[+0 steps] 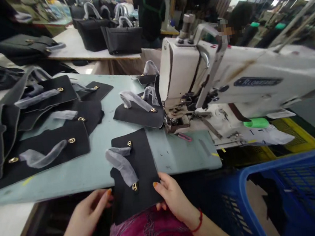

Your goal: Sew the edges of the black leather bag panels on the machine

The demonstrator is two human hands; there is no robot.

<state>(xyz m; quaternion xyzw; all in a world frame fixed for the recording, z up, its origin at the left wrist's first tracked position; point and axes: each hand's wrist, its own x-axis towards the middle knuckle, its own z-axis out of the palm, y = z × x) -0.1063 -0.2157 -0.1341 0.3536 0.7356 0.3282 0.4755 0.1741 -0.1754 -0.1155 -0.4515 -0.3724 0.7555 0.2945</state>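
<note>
A black bag panel lies partly on the pale green tabletop and hangs over its front edge toward my lap. It carries a wrapped handle with a gold ring fitting at each end. My right hand pinches the panel's lower right edge, thumb on top and fingers beneath. At the panel's left edge is my left hand, its thumb and fingers closed together; whether they grip the edge is hard to see. Ahead, to the right, stands a white sewing machine, with another handled panel beside its needle area.
Several black handled panels overlap on the table's left. A blue plastic basket stands at my right, and a pink-handled tool lies under the machine. Finished black bags sit on a farther table, near a person.
</note>
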